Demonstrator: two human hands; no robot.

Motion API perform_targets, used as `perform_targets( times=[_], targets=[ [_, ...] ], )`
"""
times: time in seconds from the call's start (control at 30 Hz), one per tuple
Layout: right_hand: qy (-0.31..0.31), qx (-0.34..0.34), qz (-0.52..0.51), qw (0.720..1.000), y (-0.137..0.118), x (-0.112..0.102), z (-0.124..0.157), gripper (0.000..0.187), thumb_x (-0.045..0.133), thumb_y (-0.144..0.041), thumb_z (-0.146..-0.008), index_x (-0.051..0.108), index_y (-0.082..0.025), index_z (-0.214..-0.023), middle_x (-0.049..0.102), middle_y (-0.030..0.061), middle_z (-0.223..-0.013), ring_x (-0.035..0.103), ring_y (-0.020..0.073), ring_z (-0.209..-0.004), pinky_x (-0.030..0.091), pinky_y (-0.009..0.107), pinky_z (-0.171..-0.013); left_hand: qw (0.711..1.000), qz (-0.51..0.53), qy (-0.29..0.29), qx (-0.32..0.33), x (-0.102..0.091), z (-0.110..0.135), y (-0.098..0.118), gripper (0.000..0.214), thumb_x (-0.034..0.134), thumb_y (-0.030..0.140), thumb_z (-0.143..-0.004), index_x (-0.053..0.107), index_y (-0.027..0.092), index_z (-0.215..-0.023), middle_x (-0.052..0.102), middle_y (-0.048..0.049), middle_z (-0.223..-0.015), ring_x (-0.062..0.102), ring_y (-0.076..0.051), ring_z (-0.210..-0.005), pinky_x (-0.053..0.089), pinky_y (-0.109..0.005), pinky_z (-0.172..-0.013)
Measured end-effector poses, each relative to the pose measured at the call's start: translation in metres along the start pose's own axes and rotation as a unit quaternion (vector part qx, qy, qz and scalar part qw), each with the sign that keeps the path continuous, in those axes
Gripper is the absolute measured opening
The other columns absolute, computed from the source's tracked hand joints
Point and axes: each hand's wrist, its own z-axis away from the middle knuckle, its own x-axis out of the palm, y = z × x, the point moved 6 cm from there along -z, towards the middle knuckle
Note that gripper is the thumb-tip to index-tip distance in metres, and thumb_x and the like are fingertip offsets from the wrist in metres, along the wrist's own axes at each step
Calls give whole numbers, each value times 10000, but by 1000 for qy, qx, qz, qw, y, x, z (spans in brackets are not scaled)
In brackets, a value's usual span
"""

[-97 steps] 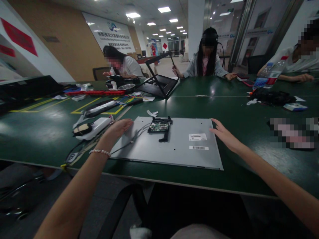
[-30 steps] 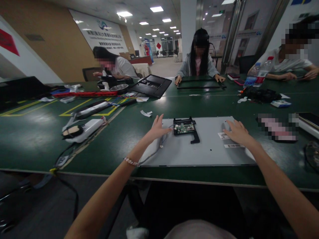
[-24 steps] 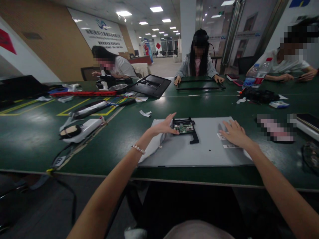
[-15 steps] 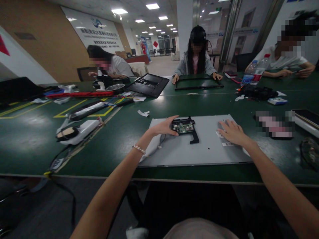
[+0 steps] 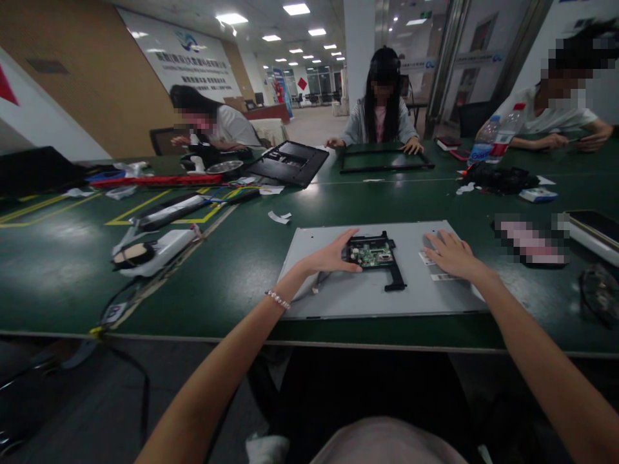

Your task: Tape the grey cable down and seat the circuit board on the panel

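A flat light-grey panel (image 5: 333, 299), like the back of a display, lies on the green table in front of me. My left hand (image 5: 333, 254) grips the left end of a green circuit board (image 5: 371, 256) between thumb and fingers. The board sits in a black plastic bracket (image 5: 396, 277) with an arm reaching down and right, over the panel. Flat on the panel's right side rests my right hand (image 5: 449, 254), its fingers spread beside white labels (image 5: 442, 277). Something pale, partly hidden, shows under my left wrist.
Across the table a person touches a black rectangular frame (image 5: 387, 170). A black plastic cover (image 5: 293, 164) lies left of it. Bottles (image 5: 503, 135) and a phone (image 5: 527, 243) are to the right. Power strips and cables (image 5: 159, 248) lie to the left. Paper scraps (image 5: 279, 218) sit behind the panel.
My left hand has shifted the circuit board and bracket to the right across the panel. My right hand stays in place. The person opposite has moved a hand off the frame's left corner.
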Motion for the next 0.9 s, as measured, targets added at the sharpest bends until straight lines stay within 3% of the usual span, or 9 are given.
perform_targets(
  times=[0.37, 0.47, 0.57, 0.63, 0.73, 0.8, 0.9],
  targets=[
    [13, -7, -4, 1000, 1, -4, 3, 655, 255, -612, -952, 386, -269, -1494, 309, 146, -1590, 244, 416, -1455, 241, 662, -1110, 1000, 0, -6, 5, 6, 5, 9, 1155, 811, 468, -646, 175, 202, -1573, 212, -159, -1613, 216, -351, -1476, 132, -489, -1223],
    [28, -8, -4, 1000, -2, -8, 2, 666, 245, -603, -957, 359, -246, -1508, 299, 162, -1591, 231, 411, -1460, 230, 679, -1108, 1000, -16, -2, 4, 1, 3, 7, 1103, 791, 490, -676, 206, 202, -1566, 185, -133, -1626, 215, -333, -1481, 156, -443, -1226],
    [37, -26, -2, 999, -11, -10, 3, 672, 251, -588, -962, 343, -221, -1518, 295, 164, -1592, 210, 380, -1474, 226, 634, -1134, 996, -67, 59, -13, -27, -2, -11, 889, 697, 497, -780, 323, 186, -1523, 284, -118, -1596, 287, -303, -1459, 203, -387, -1212],
    [41, -42, 1, 998, -17, -11, 5, 657, 264, -567, -965, 352, -216, -1514, 306, 159, -1587, 199, 369, -1480, 228, 611, -1144, 981, -121, 146, -43, -59, -4, -32, 711, 621, 457, -844, 429, 152, -1458, 412, -133, -1524, 366, -295, -1416, 235, -372, -1196],
    [45, -50, 0, 998, -24, -11, 8, 626, 269, -542, -970, 379, -223, -1497, 323, 152, -1579, 194, 372, -1481, 244, 618, -1136, 939, -213, 237, -126, -110, 1, -69, 589, 577, 338, -867, 478, 137, -1412, 481, -134, -1466, 400, -296, -1384, 238, -384, -1188],
    [45, -53, -2, 998, -27, -10, 9, 611, 271, -534, -972, 397, -227, -1485, 338, 148, -1572, 201, 370, -1479, 258, 611, -1133, 912, -270, 257, -175, -137, 5, -91, 564, 554, 278, -871, 479, 111, -1404, 473, -154, -1467, 404, -299, -1379, 260, -376, -1174],
    [42, -61, -6, 997, -33, -9, 10, 594, 283, -528, -971, 426, -229, -1464, 362, 141, -1559, 220, 366, -1475, 280, 582, -1135, 886, -325, 241, -225, -163, 9, -116, 551, 547, 201, -850, 490, 96, -1388, 482, -167, -1458, 432, -307, -1354, 293, -380, -1150]
  ],
)
